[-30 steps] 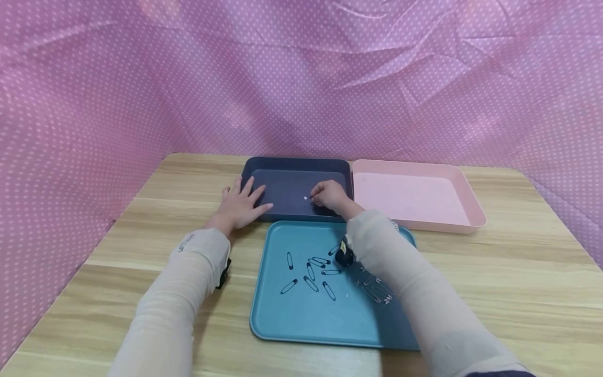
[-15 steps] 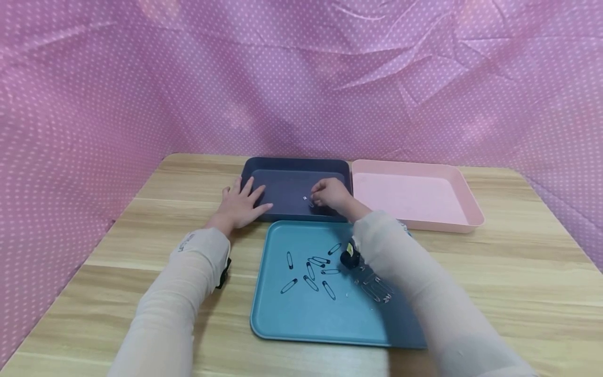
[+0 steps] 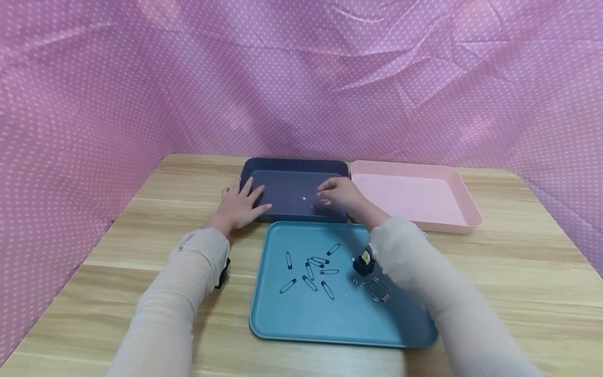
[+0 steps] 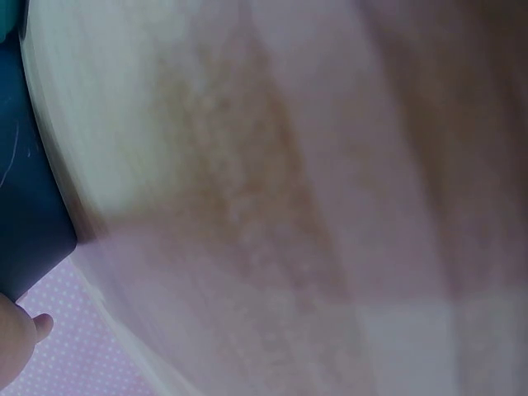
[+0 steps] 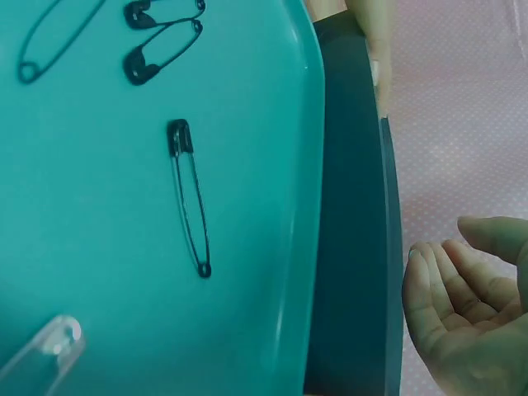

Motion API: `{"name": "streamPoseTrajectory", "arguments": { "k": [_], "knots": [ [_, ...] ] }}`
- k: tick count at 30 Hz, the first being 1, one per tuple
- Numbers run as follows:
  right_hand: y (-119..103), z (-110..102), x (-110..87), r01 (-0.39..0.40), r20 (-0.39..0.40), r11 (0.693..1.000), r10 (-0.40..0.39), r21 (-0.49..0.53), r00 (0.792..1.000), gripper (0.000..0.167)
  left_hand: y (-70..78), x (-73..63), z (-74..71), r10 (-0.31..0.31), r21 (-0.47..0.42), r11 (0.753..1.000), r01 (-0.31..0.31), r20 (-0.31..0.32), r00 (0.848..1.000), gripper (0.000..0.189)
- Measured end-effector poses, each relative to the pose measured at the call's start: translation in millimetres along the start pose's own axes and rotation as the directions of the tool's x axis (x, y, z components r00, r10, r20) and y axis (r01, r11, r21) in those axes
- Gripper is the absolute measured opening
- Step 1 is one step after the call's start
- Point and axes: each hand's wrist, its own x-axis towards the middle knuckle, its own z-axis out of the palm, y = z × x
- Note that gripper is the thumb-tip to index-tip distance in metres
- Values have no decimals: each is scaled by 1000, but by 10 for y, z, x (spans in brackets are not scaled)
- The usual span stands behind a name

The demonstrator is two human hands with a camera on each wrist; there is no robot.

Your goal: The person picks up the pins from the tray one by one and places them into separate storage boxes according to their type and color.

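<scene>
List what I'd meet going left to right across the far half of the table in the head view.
Left hand, navy tray, pink tray. Left out: the right hand, since it overlaps the navy tray.

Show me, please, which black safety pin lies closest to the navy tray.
It is the slanted black safety pin, alone at the group's far right corner; the other black pins lie farther from the navy tray.

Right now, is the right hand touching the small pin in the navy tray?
Apart: the head view shows bare floor of the navy tray between the right hand and the small pin.
</scene>
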Motion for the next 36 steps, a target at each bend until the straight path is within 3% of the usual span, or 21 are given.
{"name": "streamPoseTrajectory", "arguments": {
  "k": [12,26,36],
  "knots": [
    [-65,-109,-202,-16,54,999,13,45,998,23,4,-7,-23,-4,-10,1000,4,1,1000,75],
    [6,-254,-457,-39,98,998,34,52,995,25,13,-3,-14,-2,-25,1000,2,10,1000,77],
    [44,-315,-632,34,141,998,-41,52,989,28,21,-7,-32,-6,-27,1000,7,16,1000,76]
  ]
}}
